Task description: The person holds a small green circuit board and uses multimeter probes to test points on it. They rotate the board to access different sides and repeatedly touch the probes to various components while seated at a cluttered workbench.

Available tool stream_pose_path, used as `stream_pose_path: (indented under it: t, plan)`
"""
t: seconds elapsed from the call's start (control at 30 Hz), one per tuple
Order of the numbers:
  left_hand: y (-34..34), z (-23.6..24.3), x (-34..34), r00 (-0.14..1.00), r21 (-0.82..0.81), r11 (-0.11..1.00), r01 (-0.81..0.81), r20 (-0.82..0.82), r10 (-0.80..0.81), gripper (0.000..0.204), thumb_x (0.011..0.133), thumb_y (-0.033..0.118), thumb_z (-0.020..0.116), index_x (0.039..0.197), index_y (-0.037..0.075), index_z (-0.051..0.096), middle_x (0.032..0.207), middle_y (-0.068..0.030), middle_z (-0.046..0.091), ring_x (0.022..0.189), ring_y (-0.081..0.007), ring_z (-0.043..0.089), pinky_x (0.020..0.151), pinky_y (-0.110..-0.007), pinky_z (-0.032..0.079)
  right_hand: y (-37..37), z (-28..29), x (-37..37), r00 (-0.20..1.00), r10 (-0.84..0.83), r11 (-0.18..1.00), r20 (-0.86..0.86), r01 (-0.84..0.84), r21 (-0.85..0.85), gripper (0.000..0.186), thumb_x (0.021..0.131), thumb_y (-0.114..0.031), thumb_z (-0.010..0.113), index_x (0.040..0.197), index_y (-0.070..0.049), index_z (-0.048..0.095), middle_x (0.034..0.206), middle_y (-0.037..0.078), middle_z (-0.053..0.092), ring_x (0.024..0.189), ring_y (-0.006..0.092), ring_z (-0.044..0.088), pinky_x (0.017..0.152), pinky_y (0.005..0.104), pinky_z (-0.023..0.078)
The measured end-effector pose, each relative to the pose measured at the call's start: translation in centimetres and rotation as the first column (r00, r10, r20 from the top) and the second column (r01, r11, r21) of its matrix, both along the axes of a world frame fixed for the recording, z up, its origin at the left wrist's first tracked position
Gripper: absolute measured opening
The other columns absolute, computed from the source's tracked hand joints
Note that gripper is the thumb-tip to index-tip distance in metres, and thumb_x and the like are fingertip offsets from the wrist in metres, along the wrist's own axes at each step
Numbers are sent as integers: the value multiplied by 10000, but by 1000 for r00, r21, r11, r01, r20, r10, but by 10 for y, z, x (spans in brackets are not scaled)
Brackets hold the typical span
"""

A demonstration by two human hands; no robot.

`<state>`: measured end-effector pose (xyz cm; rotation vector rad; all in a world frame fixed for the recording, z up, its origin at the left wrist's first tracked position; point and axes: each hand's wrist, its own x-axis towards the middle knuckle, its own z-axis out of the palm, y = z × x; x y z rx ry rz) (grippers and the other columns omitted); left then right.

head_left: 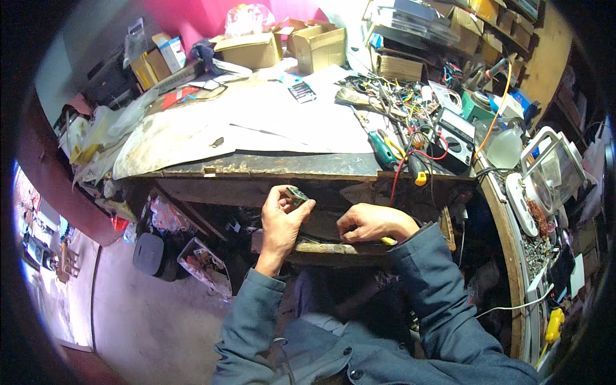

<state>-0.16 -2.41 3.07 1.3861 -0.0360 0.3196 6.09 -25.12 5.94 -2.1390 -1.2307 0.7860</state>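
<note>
Raised in front of the bench edge, my left hand pinches a small green circuit board between thumb and fingers. My right hand reaches over an open wooden drawer below the tabletop. Its fingers are curled together and point down and to the left; what they grip, if anything, is hidden. A yellow piece, too covered to name, shows beneath the right wrist. The inside of the drawer is dark.
White paper covers the bench. At its right lie a multimeter with red and black leads, a green-handled screwdriver and tangled wires. Cardboard boxes stand behind. A bin sits on the floor at left.
</note>
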Motion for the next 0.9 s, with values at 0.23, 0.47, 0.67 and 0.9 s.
stream_pose_path:
  t: [0.23, 0.47, 0.67, 0.9]
  plan:
    - [0, 1, -3, 1000, 46, 999, -8, 8, 7, 363, 853, -11, 787, 1133, 51, 564, 929, 13, 623, 820, -63, 604, 709, -215, 520, 4, 9, -6, 996, -46, 996, 81, 52, -73, 341, 900, -322, 691, 919, 18, 709, 726, 155, 670, 662, 247, 620, 635, 411, 479]
    - [-8, 11, -11, 994, 452, 886, -106, 86, 75, 361, 795, 64, 810, 1083, 39, 594, 849, -34, 674, 724, -99, 632, 662, -280, 533, 15, 9, -9, 923, -303, 784, -239, 384, 489, 205, 938, -203, 742, 997, -12, 694, 855, 13, 684, 812, 79, 586, 750, 269, 499]
    - [-14, 12, -15, 987, 578, 808, -112, 159, 23, 394, 749, 78, 780, 1089, 8, 593, 890, -126, 636, 721, -197, 625, 647, -328, 515, 15, 9, -12, 924, -290, 754, -250, 382, 534, 493, 864, -184, 823, 1285, -46, 607, 951, -22, 651, 817, 60, 573, 749, 254, 489]
    - [-12, 12, -13, 983, 630, 774, -65, 173, -58, 410, 752, 84, 773, 1113, -10, 602, 895, -161, 644, 688, -239, 611, 645, -346, 510, 21, 15, -18, 922, -383, 794, 54, 298, 530, 456, 801, -210, 841, 1183, -37, 662, 836, 52, 655, 755, 96, 599, 698, 277, 504]
